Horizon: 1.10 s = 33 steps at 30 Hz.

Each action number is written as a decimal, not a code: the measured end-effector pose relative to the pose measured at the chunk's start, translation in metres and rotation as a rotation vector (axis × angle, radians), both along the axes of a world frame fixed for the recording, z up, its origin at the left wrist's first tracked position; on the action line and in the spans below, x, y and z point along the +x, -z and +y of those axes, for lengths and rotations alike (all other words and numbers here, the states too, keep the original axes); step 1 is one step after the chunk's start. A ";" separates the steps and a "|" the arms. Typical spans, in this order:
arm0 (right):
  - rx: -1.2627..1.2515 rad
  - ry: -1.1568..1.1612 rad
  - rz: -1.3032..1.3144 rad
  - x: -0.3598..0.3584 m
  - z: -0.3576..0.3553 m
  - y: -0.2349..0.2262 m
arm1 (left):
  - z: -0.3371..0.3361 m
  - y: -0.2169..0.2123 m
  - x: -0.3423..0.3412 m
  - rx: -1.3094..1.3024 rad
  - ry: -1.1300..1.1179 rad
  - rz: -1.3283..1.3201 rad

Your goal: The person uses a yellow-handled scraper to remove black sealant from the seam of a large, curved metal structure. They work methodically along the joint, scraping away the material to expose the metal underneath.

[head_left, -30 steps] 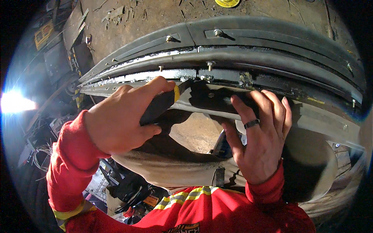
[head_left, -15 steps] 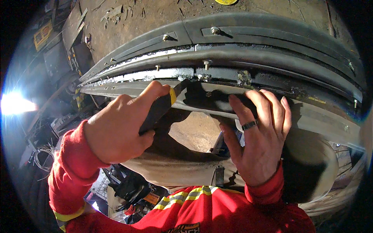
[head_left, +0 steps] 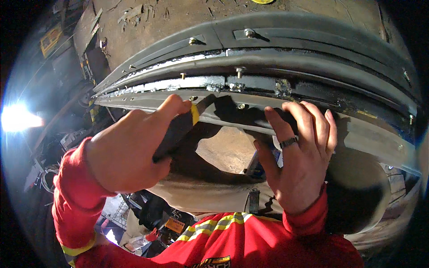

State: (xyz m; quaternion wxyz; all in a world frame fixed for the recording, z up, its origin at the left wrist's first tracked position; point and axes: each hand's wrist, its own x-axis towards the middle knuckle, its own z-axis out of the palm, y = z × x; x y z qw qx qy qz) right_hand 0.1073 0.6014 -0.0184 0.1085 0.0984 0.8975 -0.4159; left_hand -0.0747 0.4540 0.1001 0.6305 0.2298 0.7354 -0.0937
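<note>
Head view: left hand (head_left: 127, 149) clamped on black-and-yellow knife (head_left: 178, 129), blade angled toward 1 o'clock into grey strip (head_left: 366, 136), right hand (head_left: 299, 152) spread flat, steadying strip.

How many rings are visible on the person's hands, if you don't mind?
1: a dark ring on a finger of the right hand. The left hand shows none; its fingers are partly hidden.
</note>
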 end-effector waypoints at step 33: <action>0.017 -0.007 0.074 0.003 0.001 0.003 | 0.021 -0.010 -0.011 -0.231 0.003 -0.145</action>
